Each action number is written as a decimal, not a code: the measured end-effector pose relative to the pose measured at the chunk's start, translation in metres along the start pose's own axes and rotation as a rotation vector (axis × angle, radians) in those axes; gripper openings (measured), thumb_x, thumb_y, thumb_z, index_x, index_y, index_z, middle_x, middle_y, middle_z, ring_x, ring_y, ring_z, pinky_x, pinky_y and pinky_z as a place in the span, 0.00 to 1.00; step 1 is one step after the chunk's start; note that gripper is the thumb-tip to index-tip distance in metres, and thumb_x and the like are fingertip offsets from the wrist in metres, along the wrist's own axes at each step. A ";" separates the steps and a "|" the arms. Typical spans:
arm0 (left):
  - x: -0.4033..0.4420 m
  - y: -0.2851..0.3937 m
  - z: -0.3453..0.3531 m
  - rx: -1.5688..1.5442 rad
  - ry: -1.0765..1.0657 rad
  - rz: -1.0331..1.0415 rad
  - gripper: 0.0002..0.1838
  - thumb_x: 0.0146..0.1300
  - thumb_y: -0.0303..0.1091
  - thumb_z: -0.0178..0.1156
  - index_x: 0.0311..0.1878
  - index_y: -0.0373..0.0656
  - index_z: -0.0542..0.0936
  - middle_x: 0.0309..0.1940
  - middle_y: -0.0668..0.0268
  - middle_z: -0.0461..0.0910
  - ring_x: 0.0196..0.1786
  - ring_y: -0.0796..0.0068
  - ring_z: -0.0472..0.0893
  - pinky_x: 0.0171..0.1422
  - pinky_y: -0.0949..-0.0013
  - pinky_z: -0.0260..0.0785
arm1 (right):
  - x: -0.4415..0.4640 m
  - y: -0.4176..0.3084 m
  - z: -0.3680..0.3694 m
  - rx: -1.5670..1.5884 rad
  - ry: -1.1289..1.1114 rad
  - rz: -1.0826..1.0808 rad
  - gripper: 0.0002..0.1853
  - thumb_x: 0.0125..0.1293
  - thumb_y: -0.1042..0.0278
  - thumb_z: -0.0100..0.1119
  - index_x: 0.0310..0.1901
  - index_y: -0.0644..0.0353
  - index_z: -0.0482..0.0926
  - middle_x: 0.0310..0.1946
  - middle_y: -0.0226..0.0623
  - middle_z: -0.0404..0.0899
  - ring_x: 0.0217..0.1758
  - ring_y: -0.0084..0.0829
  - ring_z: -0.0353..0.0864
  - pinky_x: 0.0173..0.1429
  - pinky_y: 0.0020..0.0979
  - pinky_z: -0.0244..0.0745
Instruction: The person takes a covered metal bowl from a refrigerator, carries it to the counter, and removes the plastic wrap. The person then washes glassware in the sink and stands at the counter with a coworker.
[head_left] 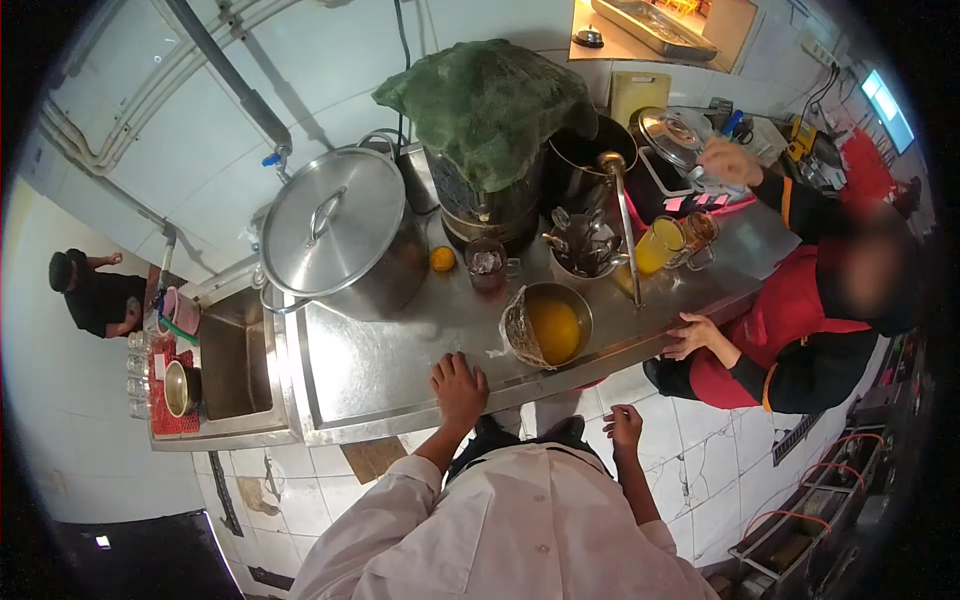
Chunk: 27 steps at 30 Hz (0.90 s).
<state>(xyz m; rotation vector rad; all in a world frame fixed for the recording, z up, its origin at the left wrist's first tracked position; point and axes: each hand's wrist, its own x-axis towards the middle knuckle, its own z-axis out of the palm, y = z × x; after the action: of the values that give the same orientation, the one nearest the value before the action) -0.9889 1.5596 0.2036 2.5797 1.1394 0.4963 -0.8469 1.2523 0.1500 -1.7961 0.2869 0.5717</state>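
Observation:
My left hand point(459, 390) rests on the front edge of the steel counter point(370, 370), its fingers bent a little apart and holding nothing. Past it to the right stands a metal pot point(556, 328) of yellow-orange liquid, with crumpled wrap over its left side. My right hand point(624, 428) hangs in front of the counter above the tiled floor, fingers loosely curled and apart, with nothing in it. Behind the pot are a glass with ice point(487, 265), a small orange fruit point(442, 259) and a container of spoons point(582, 247).
A large lidded pot point(333, 235) and a cloth-covered urn point(485, 110) stand at the back. A co-worker in a red apron point(780, 320) is at the right, near yellow jars point(660, 245). The sink point(236, 355) is at the left; another person point(100, 295) stands beyond it.

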 end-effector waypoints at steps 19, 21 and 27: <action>-0.001 -0.018 -0.001 -0.168 -0.116 0.045 0.26 0.57 0.37 0.63 0.57 0.38 0.71 0.55 0.52 0.68 0.60 0.49 0.66 0.66 0.50 0.57 | -0.016 -0.034 0.084 -0.197 -0.056 -0.492 0.05 0.69 0.69 0.57 0.36 0.60 0.78 0.20 0.29 0.77 0.20 0.17 0.73 0.24 0.22 0.66; -0.001 -0.019 -0.001 -0.169 -0.121 0.043 0.26 0.56 0.37 0.63 0.57 0.38 0.71 0.55 0.53 0.68 0.60 0.49 0.66 0.66 0.50 0.57 | -0.020 -0.031 0.084 -0.242 -0.039 -0.501 0.04 0.69 0.70 0.57 0.36 0.60 0.78 0.20 0.30 0.77 0.21 0.17 0.74 0.24 0.21 0.66; -0.001 -0.022 -0.003 -0.192 -0.130 0.046 0.26 0.56 0.37 0.63 0.57 0.39 0.71 0.55 0.53 0.68 0.60 0.50 0.66 0.65 0.49 0.58 | -0.025 -0.018 0.079 -0.230 -0.029 -0.439 0.04 0.68 0.70 0.57 0.37 0.60 0.79 0.20 0.32 0.78 0.19 0.19 0.74 0.23 0.22 0.67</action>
<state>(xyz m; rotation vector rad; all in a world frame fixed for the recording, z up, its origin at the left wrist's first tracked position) -1.0050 1.5731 0.1973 2.4377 0.9434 0.4184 -0.8778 1.3300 0.1609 -1.9914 -0.2007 0.3257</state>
